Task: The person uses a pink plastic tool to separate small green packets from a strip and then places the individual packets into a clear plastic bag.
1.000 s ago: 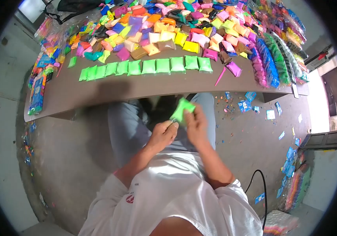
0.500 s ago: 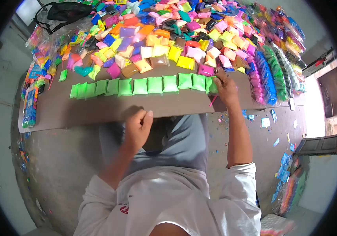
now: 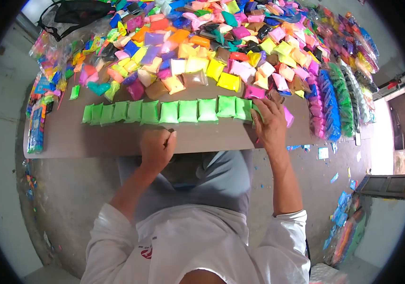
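A row of joined bright green packets (image 3: 187,111) lies across the brown table, soft and pillow-shaped. At its right end, my right hand (image 3: 271,122) has its fingers closed on the last green packet (image 3: 257,114), which it partly covers. A pink packet (image 3: 288,116) shows just beside that hand. My left hand (image 3: 156,149) is curled into a fist at the table's front edge, below the row and apart from it. Whatever its fingers may hold is hidden.
A big heap of loose coloured packets (image 3: 195,64) covers the back of the table (image 3: 108,142). Bagged strips, including a blue one (image 3: 329,104), lie at the right. A black bag (image 3: 82,13) sits back left, and a colourful pack (image 3: 36,128) lies at the left edge.
The view has shifted slightly. My right hand has come down and inward over the row's right end. My left fist has turned, its knuckles now facing up more, and sits closer to the row.
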### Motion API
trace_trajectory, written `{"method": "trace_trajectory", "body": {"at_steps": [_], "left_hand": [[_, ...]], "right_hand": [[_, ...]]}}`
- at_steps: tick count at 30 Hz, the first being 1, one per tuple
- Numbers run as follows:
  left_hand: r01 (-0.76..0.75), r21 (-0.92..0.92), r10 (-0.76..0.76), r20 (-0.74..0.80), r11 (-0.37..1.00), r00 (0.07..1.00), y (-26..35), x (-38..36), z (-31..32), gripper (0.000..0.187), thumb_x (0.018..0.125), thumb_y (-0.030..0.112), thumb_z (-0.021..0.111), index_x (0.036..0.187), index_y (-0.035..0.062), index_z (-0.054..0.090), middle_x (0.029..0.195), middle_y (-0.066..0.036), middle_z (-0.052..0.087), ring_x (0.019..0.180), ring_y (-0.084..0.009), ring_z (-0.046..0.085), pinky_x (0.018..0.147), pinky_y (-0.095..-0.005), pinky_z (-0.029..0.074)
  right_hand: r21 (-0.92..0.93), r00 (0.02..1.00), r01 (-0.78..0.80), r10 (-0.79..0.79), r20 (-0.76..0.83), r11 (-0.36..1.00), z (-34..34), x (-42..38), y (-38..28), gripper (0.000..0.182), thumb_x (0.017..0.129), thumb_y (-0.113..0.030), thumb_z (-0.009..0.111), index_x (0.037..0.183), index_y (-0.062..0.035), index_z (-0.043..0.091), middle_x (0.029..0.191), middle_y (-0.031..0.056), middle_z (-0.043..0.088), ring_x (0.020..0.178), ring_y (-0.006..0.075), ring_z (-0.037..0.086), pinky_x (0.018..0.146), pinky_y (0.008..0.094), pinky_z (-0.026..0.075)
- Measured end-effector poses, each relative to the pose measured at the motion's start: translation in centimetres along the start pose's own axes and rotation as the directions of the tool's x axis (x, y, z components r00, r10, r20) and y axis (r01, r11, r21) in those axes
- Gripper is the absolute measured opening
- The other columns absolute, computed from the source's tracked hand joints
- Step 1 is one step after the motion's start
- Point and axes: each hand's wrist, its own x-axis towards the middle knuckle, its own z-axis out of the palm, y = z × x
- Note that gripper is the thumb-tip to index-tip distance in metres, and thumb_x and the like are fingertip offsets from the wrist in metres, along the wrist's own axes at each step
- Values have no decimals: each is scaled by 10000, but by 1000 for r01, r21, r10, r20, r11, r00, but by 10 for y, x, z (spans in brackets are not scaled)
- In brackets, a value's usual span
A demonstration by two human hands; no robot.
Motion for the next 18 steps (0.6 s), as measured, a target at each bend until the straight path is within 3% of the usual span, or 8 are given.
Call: {"method": "trace_trajectory", "body": {"at_steps": [1,3,8,13,16,18], "left_hand": [[1,3,-1,2,1000,1000,-1,-1,4,243,816,145,645,639,57,504,627,-148,525,615,-332,537,559,-453,383],[-58,200,72,-66,978,995,-3,-3,13,243,785,140,671,629,86,493,622,-101,527,611,-308,534,578,-441,392],[-76,229,106,-123,970,987,-2,-4,17,246,762,132,686,638,103,476,611,-69,507,604,-288,525,606,-424,400],[-83,212,117,-154,974,981,-1,-3,19,265,749,118,695,635,104,455,607,-61,484,603,-283,518,612,-415,402],[-88,225,125,-159,970,979,-1,-4,19,273,746,104,691,630,106,443,601,-57,468,599,-282,513,616,-413,401],[-104,225,135,-127,969,983,0,-3,18,281,750,90,680,625,107,429,596,-58,454,589,-280,500,620,-412,395]], "right_hand": [[21,997,32,-34,74,999,3,3,-3,328,808,-161,677,1115,-55,629,1113,133,609,1050,343,542,906,418,440],[53,991,82,-87,102,995,10,10,-18,362,821,-183,664,1154,-54,604,1167,143,583,1086,346,524,934,429,418],[96,929,187,-208,306,978,38,11,-26,451,884,-272,608,1246,-13,540,1353,176,499,1263,358,437,1049,473,334],[121,925,176,-206,320,977,29,7,-26,444,876,-280,616,1238,-30,556,1350,171,509,1279,358,433,1056,483,327],[144,957,130,-162,241,981,20,1,-21,441,852,-253,631,1232,-42,558,1318,174,519,1257,356,444,1045,482,327],[4,983,62,-62,173,998,12,-4,-8,451,882,-275,602,1278,-65,549,1336,170,514,1264,370,437,1053,495,309]]}}
